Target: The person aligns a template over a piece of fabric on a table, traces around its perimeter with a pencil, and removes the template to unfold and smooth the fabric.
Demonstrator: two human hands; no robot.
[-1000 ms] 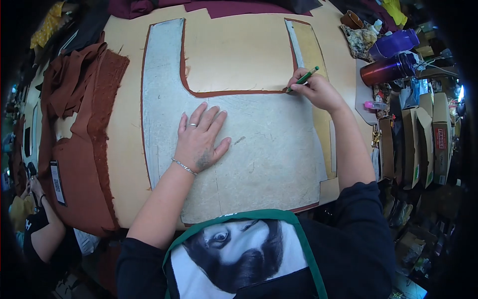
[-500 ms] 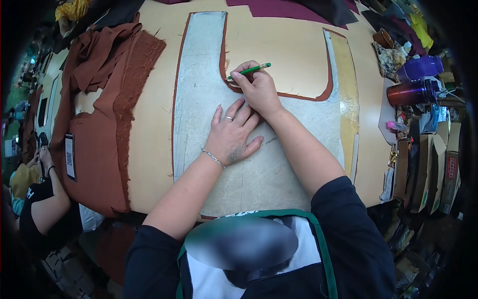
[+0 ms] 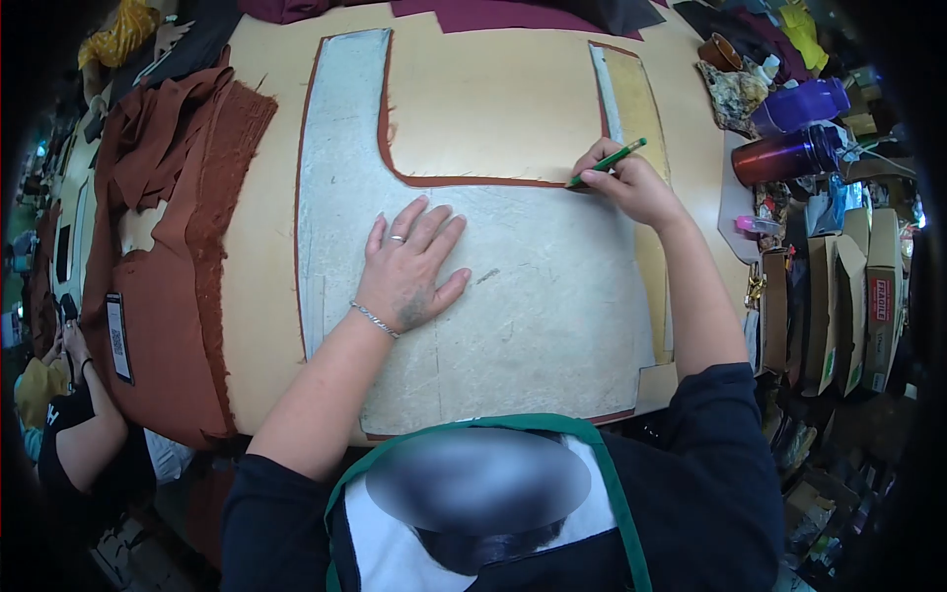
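Observation:
A large pale pattern sheet (image 3: pixel 523 306) with a U-shaped cutout lies on rust-brown fabric (image 3: pixel 473 182), which shows as a narrow border round its edges. My left hand (image 3: pixel 417 261) rests flat on the sheet, fingers spread and holding nothing, below the cutout's edge. In my right hand (image 3: pixel 631 183) is a green pencil (image 3: pixel 614 160), its tip at the cutout's lower edge towards the right side. A yellowish strip (image 3: pixel 639 118) runs along the sheet's right side.
Rust-brown fabric (image 3: pixel 163 326) with a label lies on the left of the table (image 3: pixel 493 109). Maroon fabric (image 3: pixel 523 14) is at the back. A tumbler (image 3: pixel 779 156), a purple container (image 3: pixel 804 104) and cardboard boxes (image 3: pixel 878 306) stand right. Another person's arm (image 3: pixel 94 429) is far left.
My right hand with the pencil has moved from the cutout's left corner to the right along its lower edge. The camera view has shifted; my left hand stays on the sheet.

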